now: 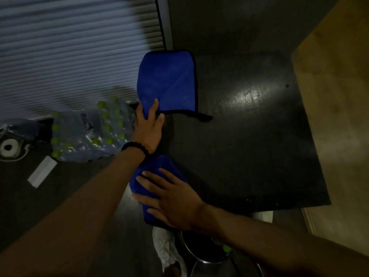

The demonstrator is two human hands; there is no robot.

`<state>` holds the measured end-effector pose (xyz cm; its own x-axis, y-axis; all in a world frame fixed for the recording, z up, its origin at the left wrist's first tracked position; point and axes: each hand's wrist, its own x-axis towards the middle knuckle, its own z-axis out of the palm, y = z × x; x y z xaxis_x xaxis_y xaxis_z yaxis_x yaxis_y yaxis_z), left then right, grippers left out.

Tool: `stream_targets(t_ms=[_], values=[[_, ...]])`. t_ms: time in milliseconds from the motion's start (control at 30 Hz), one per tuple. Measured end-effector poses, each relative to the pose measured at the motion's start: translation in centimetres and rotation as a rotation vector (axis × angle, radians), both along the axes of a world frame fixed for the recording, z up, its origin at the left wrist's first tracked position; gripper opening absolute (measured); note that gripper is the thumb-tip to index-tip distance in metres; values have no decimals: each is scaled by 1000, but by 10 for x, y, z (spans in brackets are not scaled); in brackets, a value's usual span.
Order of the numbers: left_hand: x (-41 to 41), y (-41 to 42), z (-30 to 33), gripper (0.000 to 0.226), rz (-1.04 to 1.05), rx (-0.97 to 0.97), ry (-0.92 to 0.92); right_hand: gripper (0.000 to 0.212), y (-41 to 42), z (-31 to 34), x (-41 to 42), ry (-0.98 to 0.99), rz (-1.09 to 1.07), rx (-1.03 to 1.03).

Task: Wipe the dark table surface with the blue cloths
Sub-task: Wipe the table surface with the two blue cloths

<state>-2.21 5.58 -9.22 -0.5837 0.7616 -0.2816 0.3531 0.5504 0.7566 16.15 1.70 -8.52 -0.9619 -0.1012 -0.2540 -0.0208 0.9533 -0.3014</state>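
Wiping stage: both hands are down on cloths at the left edge of the dark table [249, 156]; judged early to mid-task, since most of the top lies to the right of both cloths.
Left hand [148, 129]: reaches forward, fingers together and laid over the near corner of the far blue cloth [166, 81], thumb spread out on the tabletop beside the hem. Whether it pinches the edge or only presses, I cannot tell.
Far blue cloth: flat, squarish, black-hemmed, at the table's far-left corner, part of it seeming to overhang the left edge.
Right hand [169, 200]: palm flat, fingers splayed apart, pressing on the near blue cloth [151, 176].
Near blue cloth: bunched, at the table's near-left corner, just behind the left wrist.
Table sheen: bright patch near the centre, well apart from both cloths.
Beside the table: wrapped pack of green-capped bottles [89, 130] on the floor, left.
Next move calls for: steady downward pressure and sweeping both cloths rightward across the uncovered top, keeping them flat and not letting the far one slide off the edge.
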Motion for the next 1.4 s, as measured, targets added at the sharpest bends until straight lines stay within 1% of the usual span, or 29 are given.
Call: stream_targets(t_ms=[167,300,400,567,733,900,1133,1400], values=[[0,-2,-6,54,-51,-32,99,58,4,-3,16,29,87,-6],[-4,-4,-11,61,-105,-27,215,62,7,-11,35,72,114,-10],[-6,-6,-15,65,-139,-57,256,64,15,-16,50,89,122,-35],[-8,-5,-19,66,-135,-38,275,63,33,-23,82,96,111,-19],[-9,-5,-22,67,-140,-38,299,65,54,-26,112,105,99,61],[-9,-5,-23,67,-137,-48,323,68,71,-26,134,90,93,79],[-9,-4,-21,69,-138,-53,301,68,91,-27,161,68,83,96],[-7,-3,-17,65,-129,-71,285,67,111,-31,185,82,54,114]])
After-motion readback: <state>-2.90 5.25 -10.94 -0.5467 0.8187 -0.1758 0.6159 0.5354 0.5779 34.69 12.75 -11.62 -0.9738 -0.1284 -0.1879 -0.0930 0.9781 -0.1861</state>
